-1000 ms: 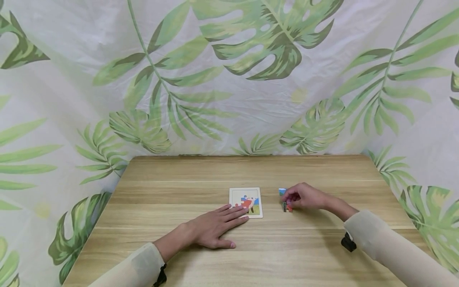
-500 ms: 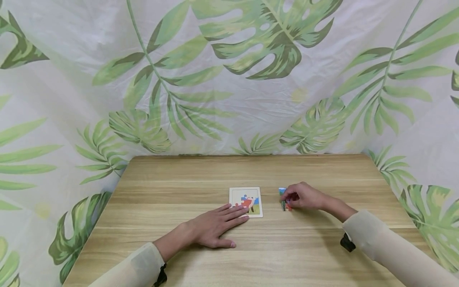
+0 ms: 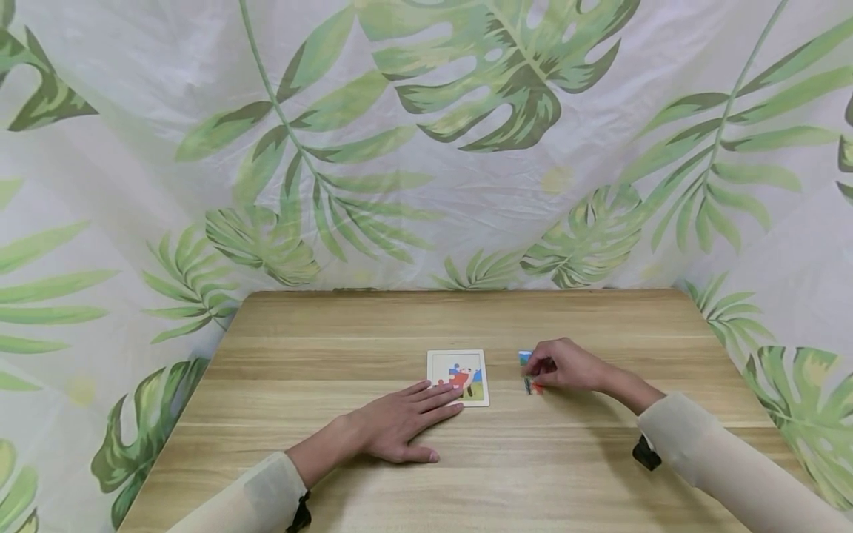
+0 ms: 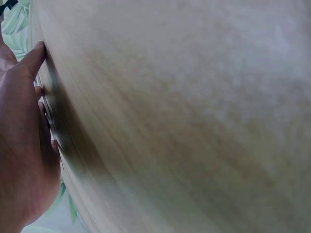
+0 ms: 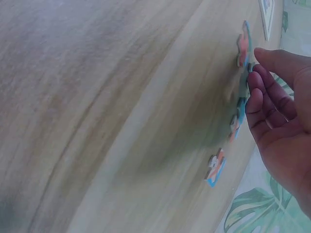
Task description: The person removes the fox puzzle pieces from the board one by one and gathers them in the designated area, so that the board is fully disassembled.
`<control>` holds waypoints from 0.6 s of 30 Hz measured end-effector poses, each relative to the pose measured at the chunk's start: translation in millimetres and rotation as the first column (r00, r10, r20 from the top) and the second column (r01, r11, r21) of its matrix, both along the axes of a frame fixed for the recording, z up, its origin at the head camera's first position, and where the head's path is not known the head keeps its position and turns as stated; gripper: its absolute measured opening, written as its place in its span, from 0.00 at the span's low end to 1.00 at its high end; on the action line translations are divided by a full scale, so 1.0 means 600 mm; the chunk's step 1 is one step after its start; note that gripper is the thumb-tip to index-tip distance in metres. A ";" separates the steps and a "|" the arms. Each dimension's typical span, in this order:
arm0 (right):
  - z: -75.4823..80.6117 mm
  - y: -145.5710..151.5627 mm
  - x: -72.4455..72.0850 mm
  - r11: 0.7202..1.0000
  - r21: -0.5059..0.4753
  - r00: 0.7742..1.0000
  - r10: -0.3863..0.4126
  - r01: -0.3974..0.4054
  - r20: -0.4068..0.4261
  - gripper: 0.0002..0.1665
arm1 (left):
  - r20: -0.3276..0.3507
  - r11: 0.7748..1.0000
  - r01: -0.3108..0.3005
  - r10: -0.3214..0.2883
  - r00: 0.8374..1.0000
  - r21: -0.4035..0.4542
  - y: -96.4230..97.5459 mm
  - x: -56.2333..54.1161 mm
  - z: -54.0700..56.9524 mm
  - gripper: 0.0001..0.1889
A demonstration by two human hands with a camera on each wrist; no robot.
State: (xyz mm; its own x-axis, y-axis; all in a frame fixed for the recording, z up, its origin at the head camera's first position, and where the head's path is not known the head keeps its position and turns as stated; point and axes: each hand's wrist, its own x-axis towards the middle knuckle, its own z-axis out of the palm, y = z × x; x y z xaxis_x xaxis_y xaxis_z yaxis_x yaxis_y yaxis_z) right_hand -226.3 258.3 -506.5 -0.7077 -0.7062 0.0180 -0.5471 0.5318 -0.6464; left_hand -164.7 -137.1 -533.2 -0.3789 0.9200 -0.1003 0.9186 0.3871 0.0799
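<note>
A small jigsaw board (image 3: 478, 354) with a pale rim lies on the table, partly filled with a picture in red, white, blue and green. My left hand (image 3: 403, 422) rests flat over its lower left corner, fingers spread. To the right, my right hand (image 3: 566, 364) bends over loose puzzle pieces, its thumb and fingertips at a dark-green puzzle piece (image 3: 529, 386) that they appear to pinch. A red piece (image 3: 538, 389) and a blue-and-green piece (image 3: 525, 357) lie close by. From the right wrist, a separate orange-and-blue piece (image 5: 215, 167) shows nearer; the fingers hide part of the group.
The wooden table (image 3: 346, 318) extends around both hands, with its far edge against a leaf-printed cloth (image 3: 466, 185). Black wrist straps (image 3: 646, 453) sit at the sleeves. The left wrist view shows mostly blurred tabletop (image 4: 170, 121).
The dark-green piece under my right fingertips has turned slightly and lies a little differently beside the red one. My left hand and the board keep their places.
</note>
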 end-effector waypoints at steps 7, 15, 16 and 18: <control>0.013 -0.021 -0.002 1.000 0.008 1.000 -0.017 0.017 -0.008 0.07 | -0.005 1.000 -0.003 0.003 1.000 -0.003 0.000 0.001 0.001 0.44; 0.016 -0.060 -0.009 1.000 0.001 1.000 0.017 -0.017 0.008 0.08 | 0.016 1.000 -0.010 0.010 1.000 -0.010 0.003 0.003 0.006 0.44; 0.017 -0.065 -0.010 1.000 -0.002 1.000 0.022 -0.022 0.009 0.08 | 0.015 1.000 -0.011 0.011 1.000 -0.012 0.003 0.003 0.006 0.44; 0.017 -0.076 -0.013 1.000 -0.008 0.999 0.031 -0.030 0.018 0.08 | 0.014 1.000 -0.013 0.013 1.000 -0.016 0.003 0.003 0.007 0.44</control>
State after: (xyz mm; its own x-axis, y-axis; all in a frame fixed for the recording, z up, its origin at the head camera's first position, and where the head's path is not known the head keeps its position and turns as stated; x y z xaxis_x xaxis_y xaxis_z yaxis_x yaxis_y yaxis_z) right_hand -234.2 212.8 -496.1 -0.6862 -0.7274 0.0112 -0.5512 0.5099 -0.6604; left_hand -162.8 -135.0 -529.0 -0.3893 0.9132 -0.1202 0.9124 0.4002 0.0860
